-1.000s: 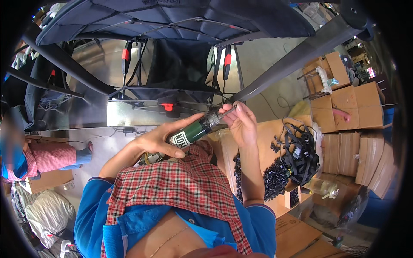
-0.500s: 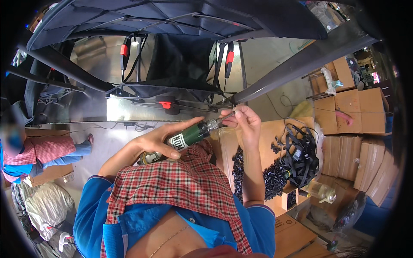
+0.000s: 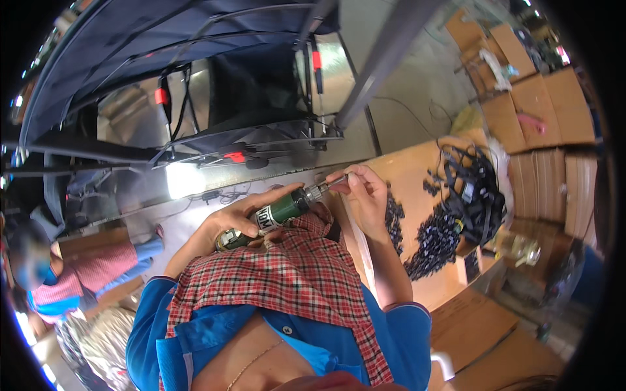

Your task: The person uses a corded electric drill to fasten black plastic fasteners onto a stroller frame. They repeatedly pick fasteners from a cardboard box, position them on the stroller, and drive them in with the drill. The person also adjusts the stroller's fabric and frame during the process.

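Observation:
My left hand [image 3: 235, 218] is wrapped round the body of a green electric screwdriver [image 3: 287, 207], which lies slantwise over my checked apron [image 3: 267, 274]. Its metal chuck [image 3: 314, 193] points up and to the right. At the tip, the fingers of my right hand [image 3: 366, 195] are closed in a pinch on the thin metal bit [image 3: 338, 182]. Whether a screw is also between those fingers is too small to tell. Ahead of both hands stands a black tubular frame [image 3: 293, 140] with dark fabric [image 3: 251, 85] and red clips [image 3: 235, 157].
To the right, a wooden table [image 3: 404, 176] bears a heap of small black parts [image 3: 430, 244] and tangled black straps [image 3: 473, 189]. Cardboard boxes [image 3: 554, 107] are stacked beyond it. Another person [image 3: 98, 267] is at the far left, near a light-coloured bundle [image 3: 107, 345].
The view has turned to the right, so the frame appears further left and more of the table shows. Both hands keep their hold on the screwdriver and bit.

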Demonstrator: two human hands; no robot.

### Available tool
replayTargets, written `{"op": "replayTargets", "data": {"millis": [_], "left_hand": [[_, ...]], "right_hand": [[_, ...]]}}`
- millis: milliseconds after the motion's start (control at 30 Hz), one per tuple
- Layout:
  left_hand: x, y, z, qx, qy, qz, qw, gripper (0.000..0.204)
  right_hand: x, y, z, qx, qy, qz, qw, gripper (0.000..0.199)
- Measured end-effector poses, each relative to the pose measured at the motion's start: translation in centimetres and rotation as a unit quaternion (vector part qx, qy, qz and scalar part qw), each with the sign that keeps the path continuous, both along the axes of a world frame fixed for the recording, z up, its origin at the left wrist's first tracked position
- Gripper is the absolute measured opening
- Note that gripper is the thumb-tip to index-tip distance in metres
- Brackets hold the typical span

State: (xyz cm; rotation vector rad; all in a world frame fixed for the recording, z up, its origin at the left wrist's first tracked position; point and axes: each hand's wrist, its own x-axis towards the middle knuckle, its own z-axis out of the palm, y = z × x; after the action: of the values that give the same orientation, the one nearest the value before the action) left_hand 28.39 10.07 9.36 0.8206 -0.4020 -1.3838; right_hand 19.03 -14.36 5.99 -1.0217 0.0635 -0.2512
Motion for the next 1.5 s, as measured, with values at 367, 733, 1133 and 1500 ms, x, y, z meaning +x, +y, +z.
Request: {"op": "replayTargets", "data": {"millis": [367, 733, 1133, 1500], "left_hand": [[1.0, -5.4, 0.5, 0.104, -0.049, -0.179, 0.977, 0.126], [1.1, -6.8, -0.5, 0.121, -0.001, -0.183, 0.976, 0.131], [1.1, -5.6, -1.5, 0.09, -0.049, -0.077, 0.992, 0.133], [1.1, -5.2, -1.0, 0.061, 0.045, -0.072, 0.995, 0.124]], "right_hand": [[-6.3, 0.7, -3.4, 0.121, -0.031, -0.185, 0.975, 0.017], [-7.9, -1.0, -4.8, -0.032, -0.008, -0.206, 0.978, 0.019], [-13.1, -19.3, -11.5, -0.64, 0.451, -0.213, 0.585, 0.024], [-19.7, -17.0, -13.0, -0.633, 0.464, -0.328, 0.525, 0.014]]}}
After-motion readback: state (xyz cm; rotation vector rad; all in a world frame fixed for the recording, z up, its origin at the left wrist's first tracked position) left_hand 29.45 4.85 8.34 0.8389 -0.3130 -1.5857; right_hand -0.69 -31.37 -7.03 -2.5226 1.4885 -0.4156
